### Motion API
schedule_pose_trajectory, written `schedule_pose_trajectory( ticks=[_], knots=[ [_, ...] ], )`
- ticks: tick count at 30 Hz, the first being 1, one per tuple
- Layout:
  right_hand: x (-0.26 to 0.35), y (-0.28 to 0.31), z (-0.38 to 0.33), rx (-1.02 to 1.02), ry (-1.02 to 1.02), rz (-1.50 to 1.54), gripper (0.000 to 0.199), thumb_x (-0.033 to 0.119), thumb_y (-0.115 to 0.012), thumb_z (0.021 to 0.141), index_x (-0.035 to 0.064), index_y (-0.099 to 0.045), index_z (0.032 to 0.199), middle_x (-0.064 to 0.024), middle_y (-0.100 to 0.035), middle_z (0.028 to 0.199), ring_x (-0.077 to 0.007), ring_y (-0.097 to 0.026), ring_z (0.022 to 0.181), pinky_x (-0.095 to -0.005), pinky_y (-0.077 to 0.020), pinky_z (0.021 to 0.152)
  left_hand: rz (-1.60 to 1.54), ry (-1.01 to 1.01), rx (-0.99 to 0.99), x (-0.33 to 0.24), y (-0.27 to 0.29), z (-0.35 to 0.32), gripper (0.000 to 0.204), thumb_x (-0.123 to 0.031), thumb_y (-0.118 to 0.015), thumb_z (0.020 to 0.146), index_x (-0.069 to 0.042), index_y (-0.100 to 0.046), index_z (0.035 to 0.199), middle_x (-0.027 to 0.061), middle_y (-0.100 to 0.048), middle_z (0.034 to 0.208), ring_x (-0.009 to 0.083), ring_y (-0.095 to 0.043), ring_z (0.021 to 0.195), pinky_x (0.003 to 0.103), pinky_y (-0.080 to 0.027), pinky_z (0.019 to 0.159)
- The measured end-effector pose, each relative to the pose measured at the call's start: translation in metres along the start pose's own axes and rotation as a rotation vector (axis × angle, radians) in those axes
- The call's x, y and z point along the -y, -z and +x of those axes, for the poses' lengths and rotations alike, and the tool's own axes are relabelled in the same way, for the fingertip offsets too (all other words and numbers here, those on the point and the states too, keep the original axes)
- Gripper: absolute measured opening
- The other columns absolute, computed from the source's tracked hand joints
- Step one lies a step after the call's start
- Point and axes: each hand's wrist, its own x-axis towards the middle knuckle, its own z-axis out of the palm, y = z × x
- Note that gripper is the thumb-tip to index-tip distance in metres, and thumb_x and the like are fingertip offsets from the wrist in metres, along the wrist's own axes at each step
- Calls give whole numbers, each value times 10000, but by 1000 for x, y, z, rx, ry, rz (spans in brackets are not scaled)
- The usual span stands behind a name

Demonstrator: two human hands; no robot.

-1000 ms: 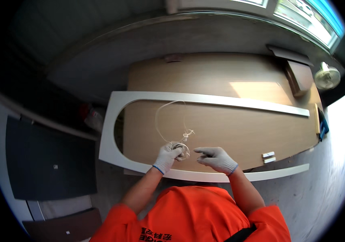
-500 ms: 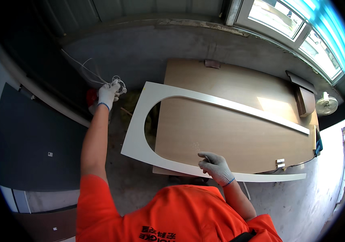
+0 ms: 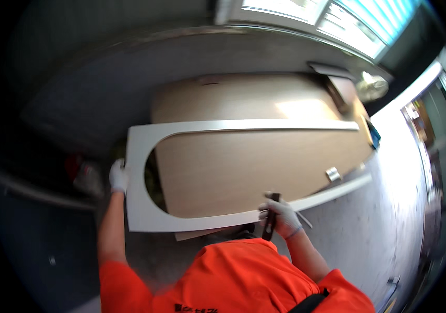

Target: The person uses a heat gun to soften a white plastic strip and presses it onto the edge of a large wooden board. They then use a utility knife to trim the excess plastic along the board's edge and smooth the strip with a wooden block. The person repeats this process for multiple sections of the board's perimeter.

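Observation:
A large white U-shaped panel (image 3: 137, 180) with a rounded inner cutout lies over a light-brown board (image 3: 243, 172). At its closed left end, my gloved left hand (image 3: 119, 177) is closed at the edge, with its fingers partly blurred. My gloved right hand (image 3: 284, 216) grips a slim dark tool (image 3: 269, 221) above the panel's near arm. The tool stands roughly upright in the picture; its exact kind is too blurred to tell.
A small silvery block (image 3: 332, 174) rests on the board's right part. At the far right corner are brown curved pieces (image 3: 341, 91) and a pale fan (image 3: 373, 87). A red object (image 3: 73, 166) sits left on the floor. Behind the board runs a grey wall (image 3: 103, 83).
My left hand has left the white cord and come to the panel's left edge. The panel has turned to lie straighter along the board. The dark tool now shows in my right hand.

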Motion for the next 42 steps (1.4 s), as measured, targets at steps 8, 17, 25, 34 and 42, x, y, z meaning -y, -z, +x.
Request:
schedule_pose_trajectory(
  ticks=[8, 17, 25, 34, 42],
  knots=[
    [3, 68, -6, 126, -138, -316, 352, 198, -681, 999, 9, -627, 1291, -72, -720, 879, -137, -678, 617, -292, -557, 542, -922, -76, 703, -323, -82, -245, 271, -62, -737, 978, 17, -700, 1234, 66, -729, 1113, 145, -700, 1042, 316, -579, 968],
    [60, 284, -101, -121, 229, 303, 346, 225, -696, 1031, 32, -602, 1303, -89, -736, 896, -171, -707, 633, -315, -573, 522, -857, -345, 870, -575, -173, -354, 91, -29, -691, 1016, 24, -704, 1089, 45, -715, 893, 101, -677, 798, 289, -581, 736],
    [63, 506, -158, -414, 181, 750, 160, 235, -638, 1067, 91, -608, 1131, -63, -660, 856, -207, -655, 659, -355, -537, 522, -1061, -1702, 1062, -892, -53, -507, 196, -44, -775, 824, -37, -687, 999, 78, -726, 842, 239, -692, 675, 351, -543, 642],
    [196, 660, -139, -523, 337, 698, 199, 168, -622, 1054, 73, -595, 1228, -102, -667, 945, -235, -684, 729, -396, -581, 580, -1333, -1726, 1245, -1028, -152, -573, 127, -167, -751, 903, -57, -720, 960, 83, -726, 849, 265, -693, 689, 364, -552, 728],
    [313, 790, -119, -697, 288, 575, 177, 164, -660, 1019, 96, -610, 1174, -78, -668, 857, -200, -641, 624, -372, -518, 508, -993, -1685, 1175, -1145, -362, -567, 199, -153, -807, 916, -63, -699, 1057, 112, -723, 864, 256, -707, 669, 342, -542, 577]
  ],
)
